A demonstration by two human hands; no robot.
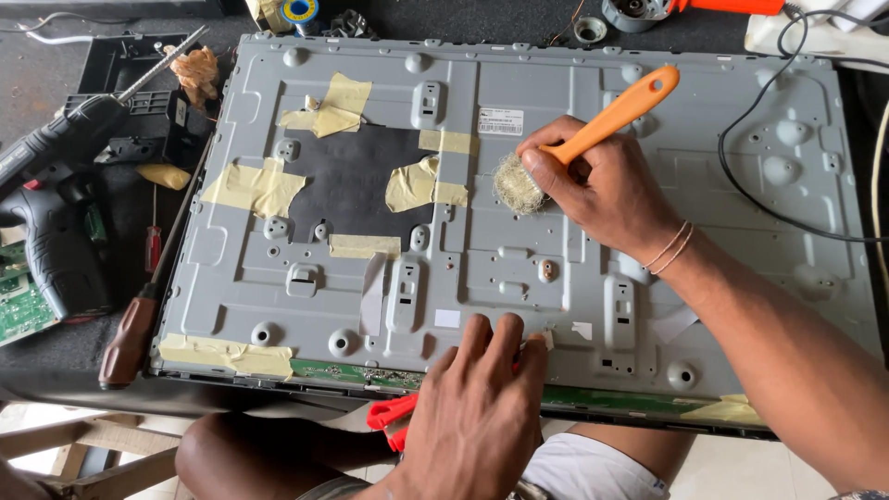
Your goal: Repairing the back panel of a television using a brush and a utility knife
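A grey metal panel (519, 231) lies flat on the dark desk (56, 65), filling most of the view. It is the stamped back of a flat screen, with raised bosses and slots. Strips of yellowish tape (255, 188) are stuck across its left half, around a black patch (347, 185) in the middle. A green circuit strip (352, 372) runs along the near edge.

The right hand (602, 190) is closed around a brush (579, 143) with an orange handle. The handle points up and to the right, away from the person. The pale bristles (517, 185) press on the panel near its centre, just below a small white label (501, 121). Thin bands circle the right wrist.

The left hand (477, 407) rests at the near edge of the panel, fingers spread narrowly and flat, fingertips touching the metal. It holds nothing that I can see. A red tool handle (391, 414) shows just beside it, below the panel edge, partly hidden.

To the left of the panel lie a black and red power drill (56, 245), a screwdriver (130, 338) with a brown handle, a smaller red-handled one (153, 248) and a green circuit board (20, 310). A black cable (741, 185) loops over the right part of the panel. The person's bare knee (231, 454) shows below the desk.
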